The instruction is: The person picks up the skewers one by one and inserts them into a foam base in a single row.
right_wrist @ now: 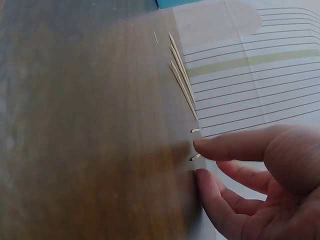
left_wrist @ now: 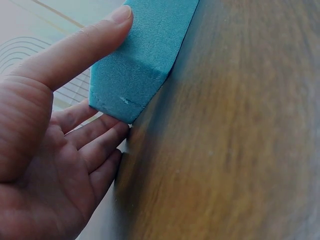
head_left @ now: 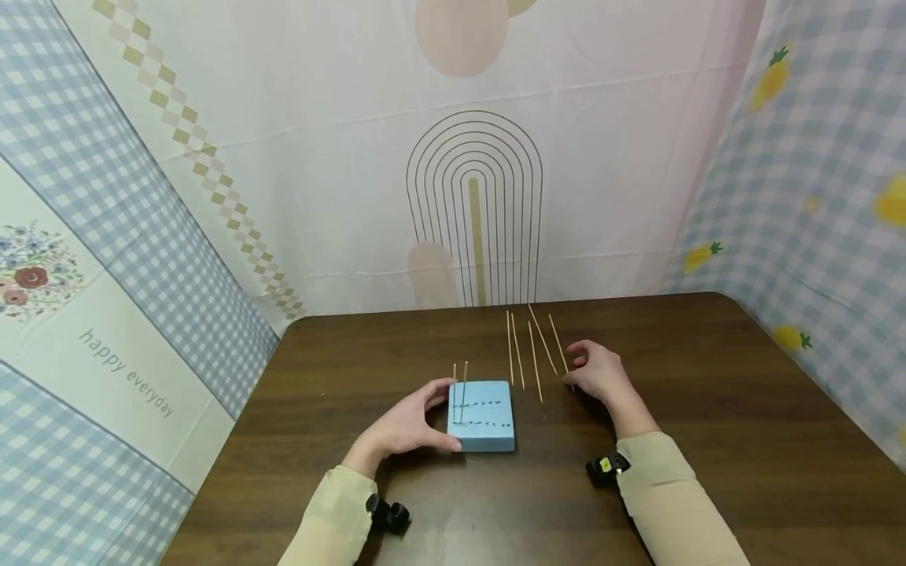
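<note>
A light blue foam block (head_left: 488,436) lies on the table, two rows of dark marks across its top. My left hand (head_left: 403,424) grips its left side, thumb at the near corner and fingers at the far one; the left wrist view shows the thumb (left_wrist: 107,30) along the block's side. Two thin wooden skewers (head_left: 465,381) stand upright near the block's left edge. My right hand (head_left: 598,373) is at the near end of the rightmost loose skewer (head_left: 557,343). In the right wrist view, that skewer's tip (right_wrist: 196,157) shows in the gap between thumb and forefinger.
Several other loose skewers (head_left: 534,362) lie spread out between the block and my right hand, pointing towards the table's far edge. The brown wooden table (head_left: 340,354) meets a hanging patterned cloth (head_left: 354,196) at the back, with checked cloth on both sides.
</note>
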The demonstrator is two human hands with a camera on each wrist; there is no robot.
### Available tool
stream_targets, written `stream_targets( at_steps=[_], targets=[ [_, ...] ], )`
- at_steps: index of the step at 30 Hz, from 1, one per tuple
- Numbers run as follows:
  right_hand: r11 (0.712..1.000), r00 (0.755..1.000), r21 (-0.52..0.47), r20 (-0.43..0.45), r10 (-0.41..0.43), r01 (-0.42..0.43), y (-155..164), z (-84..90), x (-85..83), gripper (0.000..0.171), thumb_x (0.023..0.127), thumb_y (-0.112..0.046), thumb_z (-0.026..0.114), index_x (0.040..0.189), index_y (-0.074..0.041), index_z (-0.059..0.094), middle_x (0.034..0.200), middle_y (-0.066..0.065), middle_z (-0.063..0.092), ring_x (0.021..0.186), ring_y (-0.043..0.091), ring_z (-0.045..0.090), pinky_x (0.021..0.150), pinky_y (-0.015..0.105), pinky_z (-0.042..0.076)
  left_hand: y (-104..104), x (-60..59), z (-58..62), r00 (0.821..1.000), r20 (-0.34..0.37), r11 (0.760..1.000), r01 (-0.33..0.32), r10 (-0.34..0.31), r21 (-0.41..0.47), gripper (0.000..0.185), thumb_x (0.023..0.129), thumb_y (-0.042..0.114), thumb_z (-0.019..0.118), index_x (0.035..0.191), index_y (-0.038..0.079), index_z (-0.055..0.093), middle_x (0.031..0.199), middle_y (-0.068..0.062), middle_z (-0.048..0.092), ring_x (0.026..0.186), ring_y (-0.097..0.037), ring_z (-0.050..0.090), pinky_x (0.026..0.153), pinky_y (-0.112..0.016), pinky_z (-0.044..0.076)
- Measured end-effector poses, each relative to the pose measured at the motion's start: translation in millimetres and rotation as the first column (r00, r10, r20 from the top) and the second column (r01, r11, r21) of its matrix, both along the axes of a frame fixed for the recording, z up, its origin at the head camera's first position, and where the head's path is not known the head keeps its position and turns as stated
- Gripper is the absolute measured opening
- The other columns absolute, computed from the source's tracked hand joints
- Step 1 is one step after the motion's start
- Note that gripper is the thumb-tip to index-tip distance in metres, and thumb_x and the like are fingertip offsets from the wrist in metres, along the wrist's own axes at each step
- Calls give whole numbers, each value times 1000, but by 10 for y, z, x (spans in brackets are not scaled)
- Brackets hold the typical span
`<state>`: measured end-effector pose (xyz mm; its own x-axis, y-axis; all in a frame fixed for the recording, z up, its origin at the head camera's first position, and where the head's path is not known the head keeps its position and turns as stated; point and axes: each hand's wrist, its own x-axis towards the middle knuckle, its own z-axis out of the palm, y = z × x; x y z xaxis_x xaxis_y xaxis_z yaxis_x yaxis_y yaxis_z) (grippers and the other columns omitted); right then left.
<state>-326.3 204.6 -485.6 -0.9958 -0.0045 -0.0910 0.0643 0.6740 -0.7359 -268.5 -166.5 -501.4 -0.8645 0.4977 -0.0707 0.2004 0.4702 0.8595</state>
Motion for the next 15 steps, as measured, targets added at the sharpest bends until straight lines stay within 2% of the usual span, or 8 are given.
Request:
stream_targets(
  at_steps=[15],
  targets=[
    [1000, 1000, 19, -27, 2, -1, 24, 0, 3, 64, 86, -2, 80, 145, 4, 56, 122, 27, 66, 109, 42, 63, 94, 54, 51, 6, -1, -4, 1000, 1, 1000, -4, 4, 0, 110, 77, 31, 100, 166, 12, 37, 168, -8, 42, 153, -26, 42, 124, -52, 29]
  ],
)
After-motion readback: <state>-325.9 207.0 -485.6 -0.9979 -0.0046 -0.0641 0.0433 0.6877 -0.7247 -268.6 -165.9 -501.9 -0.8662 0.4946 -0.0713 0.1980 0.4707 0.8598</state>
